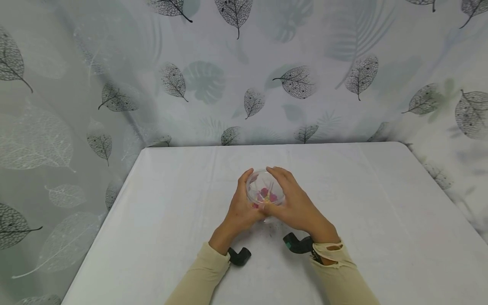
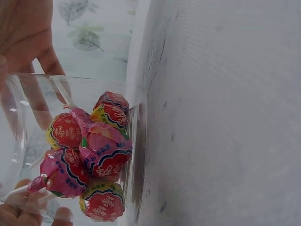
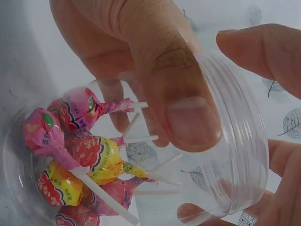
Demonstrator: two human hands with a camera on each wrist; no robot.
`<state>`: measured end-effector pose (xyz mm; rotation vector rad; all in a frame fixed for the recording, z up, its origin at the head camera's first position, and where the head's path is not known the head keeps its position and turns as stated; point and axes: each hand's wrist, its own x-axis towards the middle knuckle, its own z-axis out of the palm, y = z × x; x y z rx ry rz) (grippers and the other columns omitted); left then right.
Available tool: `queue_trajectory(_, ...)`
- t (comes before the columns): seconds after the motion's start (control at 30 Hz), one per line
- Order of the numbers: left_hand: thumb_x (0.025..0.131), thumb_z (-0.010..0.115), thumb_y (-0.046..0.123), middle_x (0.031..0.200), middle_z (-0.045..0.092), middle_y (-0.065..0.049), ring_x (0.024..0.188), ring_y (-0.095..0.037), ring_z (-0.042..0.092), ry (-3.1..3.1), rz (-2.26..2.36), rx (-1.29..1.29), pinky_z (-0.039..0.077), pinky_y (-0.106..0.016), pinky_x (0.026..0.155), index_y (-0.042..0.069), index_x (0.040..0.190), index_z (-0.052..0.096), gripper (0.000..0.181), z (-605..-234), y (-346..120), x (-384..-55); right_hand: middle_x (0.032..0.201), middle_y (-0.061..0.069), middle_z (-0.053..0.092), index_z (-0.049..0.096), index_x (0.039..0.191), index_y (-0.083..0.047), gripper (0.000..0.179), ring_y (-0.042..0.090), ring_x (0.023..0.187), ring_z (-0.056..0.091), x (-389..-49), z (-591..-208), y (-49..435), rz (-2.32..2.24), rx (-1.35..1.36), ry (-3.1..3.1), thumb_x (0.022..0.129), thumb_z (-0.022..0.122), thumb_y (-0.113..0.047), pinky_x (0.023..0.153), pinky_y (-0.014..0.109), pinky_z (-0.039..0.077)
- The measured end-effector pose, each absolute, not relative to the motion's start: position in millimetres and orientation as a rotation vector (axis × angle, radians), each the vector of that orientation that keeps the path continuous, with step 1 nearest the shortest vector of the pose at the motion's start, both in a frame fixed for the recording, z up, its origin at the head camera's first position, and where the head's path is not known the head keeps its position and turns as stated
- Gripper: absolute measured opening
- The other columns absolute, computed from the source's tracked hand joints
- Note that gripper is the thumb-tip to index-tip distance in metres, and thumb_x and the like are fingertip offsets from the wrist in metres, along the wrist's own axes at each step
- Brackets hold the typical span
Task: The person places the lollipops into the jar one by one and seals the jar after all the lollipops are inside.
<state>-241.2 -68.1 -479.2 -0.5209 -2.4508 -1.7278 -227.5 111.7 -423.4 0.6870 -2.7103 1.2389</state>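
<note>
A clear round plastic jar (image 1: pixel 254 192) with a ribbed rim (image 3: pixel 235 141) stands between my two hands, its mouth end up. Inside are several lollipops (image 2: pixel 106 150) in pink, red and yellow wrappers; their white sticks (image 3: pixel 110 197) point towards the mouth. My left hand (image 1: pixel 242 209) grips the jar's side, and in the right wrist view its thumb (image 3: pixel 193 122) lies flat across the clear wall. On the other side, my right hand (image 1: pixel 293 203) holds the upper part near the rim, thumb in front and fingers behind.
A white-covered table (image 1: pixel 171 203) spreads around the hands. Leaf-patterned cloth (image 1: pixel 244 76) hangs behind it and at both sides. A black wrist mount shows beneath each forearm, one at the left wrist (image 1: pixel 239 256) and one at the right wrist (image 1: pixel 298 243).
</note>
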Motion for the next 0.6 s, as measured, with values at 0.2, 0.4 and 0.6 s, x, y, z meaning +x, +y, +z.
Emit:
queue_trajectory(0.2, 0.070, 0.086, 0.024, 0.146, 0.038, -0.001, 0.122, -0.025, 0.048, -2.448, -1.732, -0.523, 0.041, -0.051, 0.103, 0.041, 0.149, 0.015, 0.108, -479.6, -67.6, -241.7, 0.155, 0.001, 0.026, 0.034, 0.150, -0.021, 0.082, 0.027, 0.134, 0.038, -228.2, -423.1, 112.8, 1.218, 0.703, -2.720, 0.080, 0.075, -0.031, 0.101, 0.059, 0.038)
queue_trajectory(0.4, 0.069, 0.086, 0.022, 0.146, 0.037, 0.004, 0.123, -0.021, 0.047, -2.454, -1.718, -0.514, 0.040, -0.050, 0.104, 0.041, 0.149, 0.015, 0.109, -479.7, -66.9, -242.0, 0.149, 0.002, 0.033, 0.039, 0.147, -0.019, 0.083, 0.028, 0.128, 0.044, -229.2, -422.5, 111.9, 1.232, 0.670, -2.703, 0.077, 0.080, -0.033, 0.098, 0.056, 0.042)
queue_trajectory(0.6, 0.068, 0.087, 0.018, 0.146, 0.037, 0.004, 0.123, -0.021, 0.046, -2.449, -1.711, -0.516, 0.039, -0.050, 0.105, 0.040, 0.149, 0.016, 0.110, -479.5, -66.8, -241.4, 0.151, 0.000, 0.031, 0.035, 0.149, -0.025, 0.088, 0.027, 0.130, 0.043, -229.2, -423.0, 112.6, 1.221, 0.671, -2.709, 0.075, 0.081, -0.038, 0.098, 0.055, 0.043)
